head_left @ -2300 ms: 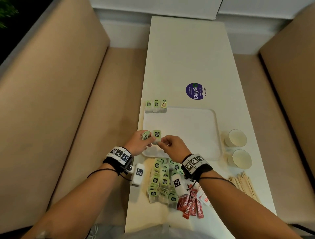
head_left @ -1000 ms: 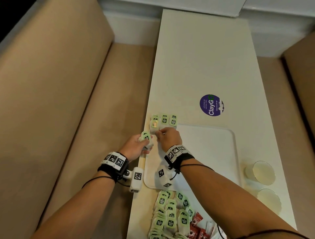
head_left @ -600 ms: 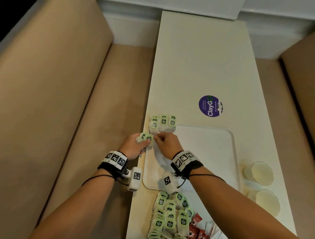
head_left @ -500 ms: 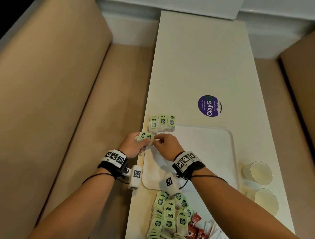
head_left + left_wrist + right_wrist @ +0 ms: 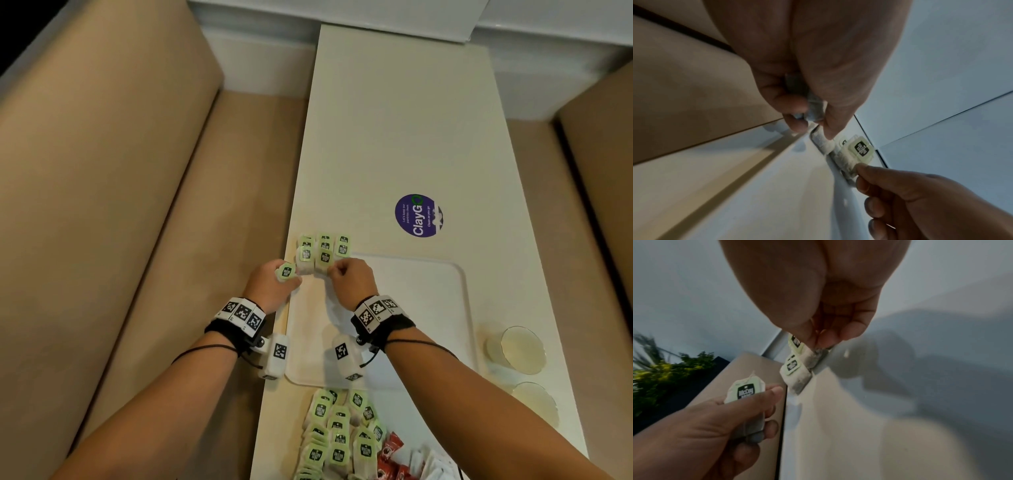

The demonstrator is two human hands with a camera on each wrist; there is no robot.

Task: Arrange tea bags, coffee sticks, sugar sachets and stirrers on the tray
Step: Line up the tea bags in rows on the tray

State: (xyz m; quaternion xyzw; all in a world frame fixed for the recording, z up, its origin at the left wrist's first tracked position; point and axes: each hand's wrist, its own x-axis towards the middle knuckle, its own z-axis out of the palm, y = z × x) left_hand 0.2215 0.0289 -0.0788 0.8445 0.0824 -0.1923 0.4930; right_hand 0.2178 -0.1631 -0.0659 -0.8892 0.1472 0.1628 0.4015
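A white tray (image 5: pixel 411 308) lies on the narrow table. Green-tagged tea bags (image 5: pixel 324 245) stand in short rows at its far left corner. My right hand (image 5: pixel 334 272) pinches one tea bag (image 5: pixel 324 259) (image 5: pixel 807 357) and holds it down in the nearer row, beside another bag (image 5: pixel 305 258). Just left of the tray's edge, my left hand (image 5: pixel 289 277) grips a single tea bag (image 5: pixel 286 271) (image 5: pixel 745 391) (image 5: pixel 815 107). A loose pile of tea bags (image 5: pixel 339 442) lies near me, with red coffee sticks (image 5: pixel 390 455) and white sachets (image 5: pixel 428 462) to its right.
Two paper cups (image 5: pixel 520 349) (image 5: pixel 534 404) stand right of the tray. A purple round sticker (image 5: pixel 418 216) is on the table beyond it. Beige benches (image 5: pixel 120 205) flank the table on both sides. A green plant (image 5: pixel 663 373) shows in the right wrist view.
My right hand took one of the two tea bags from my left hand and moved it forward into the nearer row. My left hand stayed put with one bag.
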